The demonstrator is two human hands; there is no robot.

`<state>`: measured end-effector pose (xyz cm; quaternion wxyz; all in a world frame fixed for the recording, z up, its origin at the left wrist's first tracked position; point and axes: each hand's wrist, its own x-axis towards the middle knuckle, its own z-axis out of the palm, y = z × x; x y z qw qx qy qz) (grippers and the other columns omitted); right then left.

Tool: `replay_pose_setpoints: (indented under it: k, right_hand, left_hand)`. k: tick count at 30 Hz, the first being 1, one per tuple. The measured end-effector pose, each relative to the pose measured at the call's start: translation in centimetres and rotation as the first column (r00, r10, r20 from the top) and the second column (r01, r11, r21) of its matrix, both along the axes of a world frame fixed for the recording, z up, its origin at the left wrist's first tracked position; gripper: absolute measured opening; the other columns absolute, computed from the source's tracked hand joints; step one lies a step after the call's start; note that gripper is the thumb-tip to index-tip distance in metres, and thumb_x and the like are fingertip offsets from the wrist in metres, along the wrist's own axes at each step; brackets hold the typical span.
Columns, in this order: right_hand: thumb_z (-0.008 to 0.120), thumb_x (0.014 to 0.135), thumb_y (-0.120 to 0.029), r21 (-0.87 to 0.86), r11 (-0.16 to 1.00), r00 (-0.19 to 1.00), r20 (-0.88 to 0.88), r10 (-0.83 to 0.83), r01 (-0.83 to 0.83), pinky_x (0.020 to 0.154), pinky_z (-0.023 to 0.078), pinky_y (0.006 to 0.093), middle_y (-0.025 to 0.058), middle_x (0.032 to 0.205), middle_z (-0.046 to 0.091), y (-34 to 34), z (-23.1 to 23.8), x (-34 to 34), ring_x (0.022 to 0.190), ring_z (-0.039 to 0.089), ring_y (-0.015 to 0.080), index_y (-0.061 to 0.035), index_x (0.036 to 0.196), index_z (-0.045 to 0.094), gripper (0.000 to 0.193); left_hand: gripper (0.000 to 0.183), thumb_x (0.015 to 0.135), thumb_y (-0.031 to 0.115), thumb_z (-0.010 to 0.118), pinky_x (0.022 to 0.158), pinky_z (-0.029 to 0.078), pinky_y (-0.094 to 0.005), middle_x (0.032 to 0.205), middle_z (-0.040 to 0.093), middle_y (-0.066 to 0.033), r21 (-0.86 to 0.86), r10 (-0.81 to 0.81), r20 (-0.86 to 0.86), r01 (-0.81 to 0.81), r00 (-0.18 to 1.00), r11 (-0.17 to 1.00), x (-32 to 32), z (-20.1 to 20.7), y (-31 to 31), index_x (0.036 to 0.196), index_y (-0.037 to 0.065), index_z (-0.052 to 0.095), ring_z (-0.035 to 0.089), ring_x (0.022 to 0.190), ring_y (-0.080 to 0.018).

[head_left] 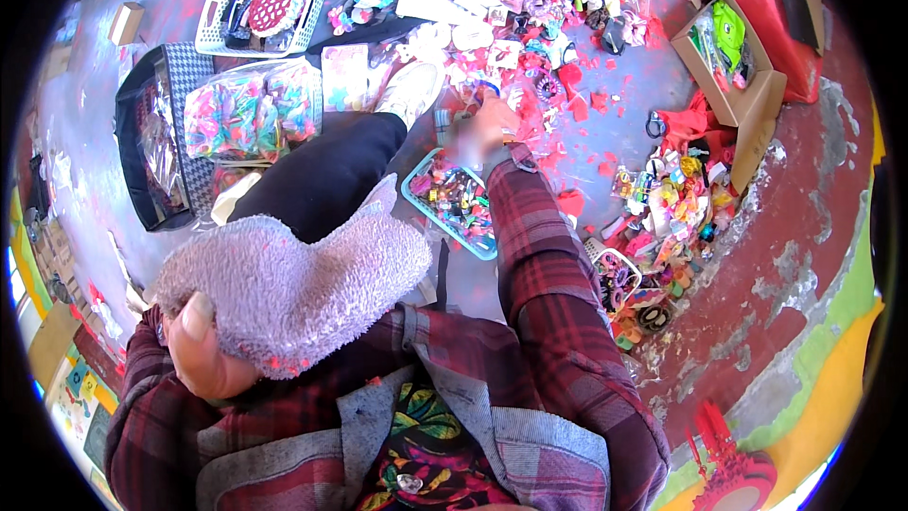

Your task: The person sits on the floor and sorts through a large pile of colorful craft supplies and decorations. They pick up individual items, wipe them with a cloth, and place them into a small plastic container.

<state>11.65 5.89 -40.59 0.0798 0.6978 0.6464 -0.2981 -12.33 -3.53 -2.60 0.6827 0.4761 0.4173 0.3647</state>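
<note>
My left hand (210, 356) is closed on a fluffy lavender-grey terry cloth (293, 289), bunched up in front of my chest with the thumb pressed over its edge. Stretched out ahead, my right hand (494, 121) is at the near edge of the heap of small goods. Its fingers curl down by a small blue thing (486, 89), which is too little seen to name. Blur covers part of that hand. Just below it sits a light-blue plastic basket (416, 197) with many small colourful pieces inside.
A white basket (203, 43), a black houndstooth case (194, 85) and a clear bag of bright pieces (251, 109) lie to the left. My white shoe (413, 90) rests beside the heap (558, 0). Rightward are a cardboard box (711, 76) and a pile of trinkets (672, 218).
</note>
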Motion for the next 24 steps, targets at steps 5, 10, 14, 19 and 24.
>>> replay_pose_setpoints:
  k: [5, 10, 14, 19, 24]
  right_hand:
    - [0.06, 0.063, -0.042, -0.002, 0.998, 0.991, -0.119, -0.058, 0.058, 0.07, 0.046, 0.0331, 0.0155, 0.082, 0.061, -0.8, 1.5, 2.9, 0.08, 0.059, 0.0283, -0.0096, 0.093, 0.059, 0.044]
    - [0.064, 0.069, -0.023, -0.315, 0.783, 0.49, -0.64, -0.593, 0.536, 0.057, 0.046, 0.028, 0.0097, 0.081, 0.062, -2.1, -0.4, 8.8, 0.069, 0.059, 0.0176, -0.0033, 0.095, 0.059, 0.033]
    - [0.062, 0.075, -0.015, -0.675, 0.562, -0.119, -0.683, -0.72, 0.478, 0.054, 0.043, 0.0239, 0.0048, 0.083, 0.06, -3.6, 1.7, 10.8, 0.07, 0.056, 0.0128, -0.0002, 0.092, 0.057, 0.024]
    - [0.057, 0.077, -0.009, -0.704, 0.556, -0.162, -0.672, -0.722, 0.441, 0.055, 0.045, 0.024, 0.0075, 0.086, 0.06, -4.8, 3.5, 13.6, 0.071, 0.055, 0.0137, -0.0006, 0.088, 0.058, 0.014]
    - [0.059, 0.072, -0.003, -0.628, 0.611, 0.087, -0.66, -0.746, 0.481, 0.05, 0.045, 0.022, 0.0057, 0.074, 0.059, -5.2, 0.4, 19.3, 0.062, 0.055, 0.0118, -0.0007, 0.074, 0.058, 0.004]
  left_hand:
    - [0.046, 0.072, 0.03, 0.054, 0.075, 0.038, -0.0443, 0.092, 0.047, -0.0227, -0.001, 0.025, 0.005, -0.025, 1.0, 1.0, -0.5, -0.2, -0.2, 0.096, -0.007, 0.042, 0.049, 0.085, -0.0343]
    - [0.044, 0.071, 0.029, 0.055, 0.074, 0.038, -0.0435, 0.09, 0.047, -0.0219, 0.02, 0.005, 0.013, -0.005, 1.0, 1.0, -0.4, 0.0, -0.1, 0.094, -0.006, 0.042, 0.049, 0.084, -0.0337]
    - [0.043, 0.071, 0.029, 0.055, 0.073, 0.038, -0.043, 0.089, 0.047, -0.0212, 0.013, 0.018, 0.019, -0.018, 1.0, 1.0, -0.5, -0.5, -0.1, 0.092, -0.006, 0.043, 0.049, 0.083, -0.0332]
    - [0.041, 0.071, 0.028, 0.056, 0.072, 0.038, -0.0422, 0.088, 0.047, -0.0204, 0.019, 0.023, 0.004, -0.023, 1.0, 1.0, 0.2, -0.1, -0.1, 0.091, -0.005, 0.043, 0.049, 0.081, -0.0326]
    - [0.039, 0.07, 0.028, 0.057, 0.071, 0.038, -0.0415, 0.086, 0.047, -0.0196, 0.03, 0.045, 0.012, -0.045, 0.999, 0.999, 0.6, -0.2, 0.2, 0.089, -0.005, 0.044, 0.049, 0.08, -0.0319]
